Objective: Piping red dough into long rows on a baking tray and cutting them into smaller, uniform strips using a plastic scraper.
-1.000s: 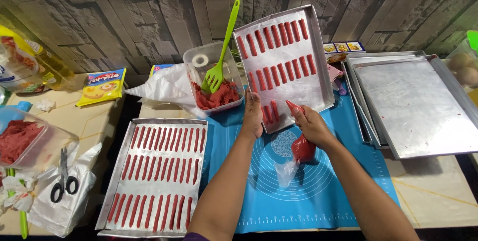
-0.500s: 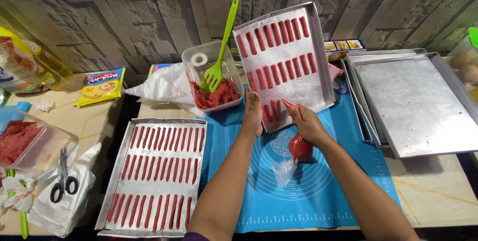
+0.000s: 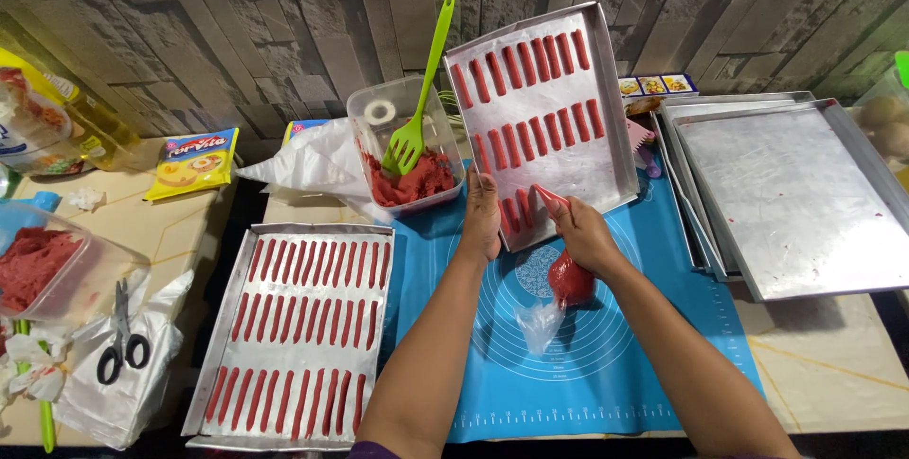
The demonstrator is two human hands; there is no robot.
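My right hand (image 3: 579, 230) grips a clear piping bag (image 3: 566, 274) full of red dough, its tip resting on the near edge of a tilted metal tray (image 3: 617, 118) lined with rows of red dough sticks (image 3: 530, 80). My left hand (image 3: 481, 217) lies flat against that tray's near left corner, steadying it. Both hands work over a blue silicone mat (image 3: 606, 364).
A second tray (image 3: 213, 364) full of red sticks lies at the left. A plastic tub (image 3: 365, 132) holds red dough and a green spatula (image 3: 421, 90). Empty stacked trays (image 3: 805, 203) sit at the right. Scissors (image 3: 121, 341), another dough tub (image 3: 43, 270) and packets are at far left.
My right hand has shifted slightly left along the tray's near edge with the piping bag. The left hand stays on the tray corner.
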